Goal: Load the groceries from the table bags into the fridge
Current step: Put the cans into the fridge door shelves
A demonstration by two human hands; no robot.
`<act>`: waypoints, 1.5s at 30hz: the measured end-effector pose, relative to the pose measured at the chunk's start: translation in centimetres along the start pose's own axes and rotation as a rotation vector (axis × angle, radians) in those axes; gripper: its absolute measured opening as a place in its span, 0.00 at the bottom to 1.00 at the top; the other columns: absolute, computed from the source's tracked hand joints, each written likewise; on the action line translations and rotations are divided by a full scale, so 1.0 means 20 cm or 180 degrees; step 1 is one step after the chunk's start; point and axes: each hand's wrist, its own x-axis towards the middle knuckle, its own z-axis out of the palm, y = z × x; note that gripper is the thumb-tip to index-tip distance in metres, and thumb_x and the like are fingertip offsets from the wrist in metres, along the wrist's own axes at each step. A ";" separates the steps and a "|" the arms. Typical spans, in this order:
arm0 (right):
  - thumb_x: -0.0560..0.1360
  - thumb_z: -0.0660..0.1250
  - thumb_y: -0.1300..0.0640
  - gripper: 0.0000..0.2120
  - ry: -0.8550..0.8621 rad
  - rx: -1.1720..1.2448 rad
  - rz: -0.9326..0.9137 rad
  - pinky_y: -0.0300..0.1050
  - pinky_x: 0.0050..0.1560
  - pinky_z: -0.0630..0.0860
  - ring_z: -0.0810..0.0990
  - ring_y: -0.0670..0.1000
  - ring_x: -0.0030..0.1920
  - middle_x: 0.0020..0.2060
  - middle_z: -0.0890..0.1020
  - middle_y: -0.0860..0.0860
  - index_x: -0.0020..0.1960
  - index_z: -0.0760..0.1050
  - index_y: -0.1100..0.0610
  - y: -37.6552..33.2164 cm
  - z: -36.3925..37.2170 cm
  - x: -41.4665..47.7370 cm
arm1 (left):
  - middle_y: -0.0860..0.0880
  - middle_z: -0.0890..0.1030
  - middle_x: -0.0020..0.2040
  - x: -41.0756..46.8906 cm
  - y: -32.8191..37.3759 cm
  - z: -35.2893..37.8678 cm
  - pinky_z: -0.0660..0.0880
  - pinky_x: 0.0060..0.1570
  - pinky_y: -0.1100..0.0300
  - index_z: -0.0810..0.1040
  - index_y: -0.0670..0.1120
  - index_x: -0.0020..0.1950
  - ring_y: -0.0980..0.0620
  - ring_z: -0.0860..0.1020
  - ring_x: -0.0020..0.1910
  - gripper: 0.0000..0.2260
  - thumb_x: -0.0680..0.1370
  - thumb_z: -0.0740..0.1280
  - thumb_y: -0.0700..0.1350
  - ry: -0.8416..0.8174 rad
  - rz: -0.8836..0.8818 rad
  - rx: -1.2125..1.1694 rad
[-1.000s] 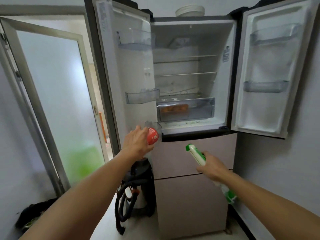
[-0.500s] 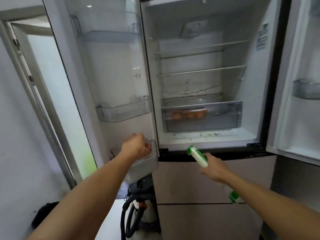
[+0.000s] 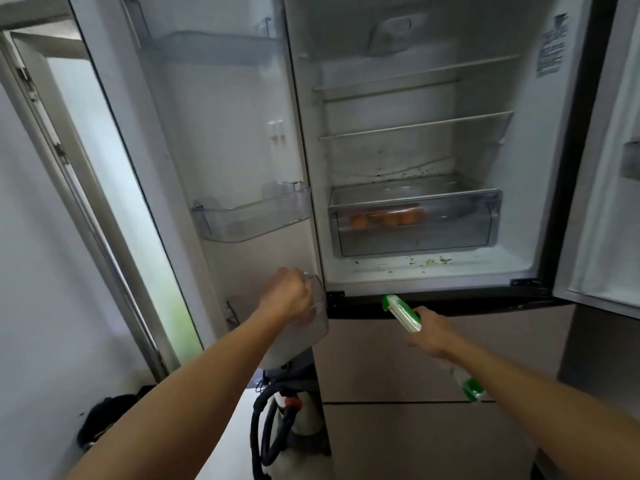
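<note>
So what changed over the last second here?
The left hand carried the red-capped item down into the lowest left door bin. The item now shows only as a reddish patch through the bin wall, and whether the hand still holds it is hidden. The view moved closer to the fridge. The right hand still grips the green-and-white package. The orange items in the drawer are unchanged.

Bare left hand [image 3: 287,297]: forearm extended, knuckles up, fingers curled down, tips hidden; bare right hand [image 3: 431,336]: forearm extended, fingers wrapped round long green-and-white plastic packet [image 3: 403,315].
</note>
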 end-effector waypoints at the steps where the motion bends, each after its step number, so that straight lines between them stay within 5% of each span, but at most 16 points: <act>1: 0.71 0.73 0.51 0.32 0.0017 0.0045 0.0022 0.46 0.43 0.79 0.79 0.50 0.42 0.53 0.78 0.55 0.71 0.64 0.56 -0.01 0.01 -0.01 | 0.40 0.78 0.45 -0.03 -0.02 0.00 0.69 0.36 0.55 0.73 0.44 0.41 0.44 0.77 0.39 0.13 0.80 0.55 0.49 0.0126 0.0034 -0.0187; 6: 0.71 0.73 0.53 0.33 0.0034 0.0206 0.0057 0.46 0.42 0.78 0.79 0.51 0.42 0.51 0.78 0.55 0.71 0.64 0.57 -0.05 0.03 -0.05 | 0.43 0.74 0.51 -0.23 -0.08 0.00 0.67 0.39 0.55 0.74 0.42 0.54 0.42 0.75 0.45 0.12 0.80 0.58 0.49 0.0407 0.0175 0.0053; 16: 0.71 0.72 0.54 0.29 0.0065 0.0324 -0.0206 0.43 0.36 0.72 0.78 0.52 0.43 0.50 0.77 0.54 0.69 0.65 0.56 -0.14 -0.13 0.03 | 0.48 0.76 0.39 -0.23 0.04 -0.03 0.64 0.32 0.57 0.72 0.47 0.41 0.50 0.72 0.37 0.08 0.79 0.59 0.48 0.0350 0.0419 0.0258; 23: 0.72 0.71 0.48 0.27 0.0263 0.0208 -0.0590 0.45 0.36 0.73 0.78 0.51 0.39 0.49 0.77 0.54 0.67 0.66 0.55 -0.05 -0.52 0.37 | 0.45 0.79 0.50 0.16 0.45 0.05 0.75 0.44 0.52 0.76 0.44 0.51 0.42 0.78 0.47 0.11 0.78 0.60 0.49 0.0925 0.0708 0.0501; 31: 0.78 0.58 0.39 0.30 0.0379 0.0651 -0.0752 0.48 0.48 0.70 0.75 0.56 0.53 0.59 0.74 0.57 0.72 0.64 0.57 0.09 -1.09 0.91 | 0.44 0.77 0.53 0.63 0.82 0.27 0.71 0.44 0.54 0.74 0.45 0.53 0.44 0.76 0.50 0.08 0.79 0.61 0.48 0.1024 0.0482 0.0471; 35: 0.77 0.54 0.42 0.26 0.0328 0.0768 -0.0728 0.46 0.39 0.68 0.75 0.57 0.47 0.56 0.76 0.59 0.66 0.68 0.59 0.05 -1.22 1.17 | 0.43 0.76 0.56 0.82 0.84 0.33 0.70 0.46 0.53 0.73 0.43 0.56 0.42 0.76 0.54 0.10 0.78 0.61 0.47 0.1047 0.0195 0.0664; 41: 0.72 0.66 0.45 0.24 0.0110 0.0946 -0.0807 0.42 0.35 0.70 0.79 0.54 0.40 0.47 0.79 0.57 0.63 0.71 0.59 -0.07 -1.22 1.52 | 0.41 0.76 0.58 1.15 0.75 0.39 0.71 0.51 0.51 0.75 0.42 0.57 0.40 0.75 0.56 0.12 0.78 0.61 0.47 0.1158 -0.0035 0.0921; 45: 0.63 0.73 0.40 0.35 0.0034 0.0723 -0.0965 0.47 0.48 0.77 0.80 0.56 0.49 0.55 0.80 0.56 0.64 0.74 0.58 -0.20 -1.16 1.77 | 0.39 0.76 0.56 1.39 0.68 0.43 0.71 0.50 0.51 0.76 0.40 0.55 0.38 0.74 0.55 0.12 0.77 0.62 0.47 0.1415 -0.0066 0.0896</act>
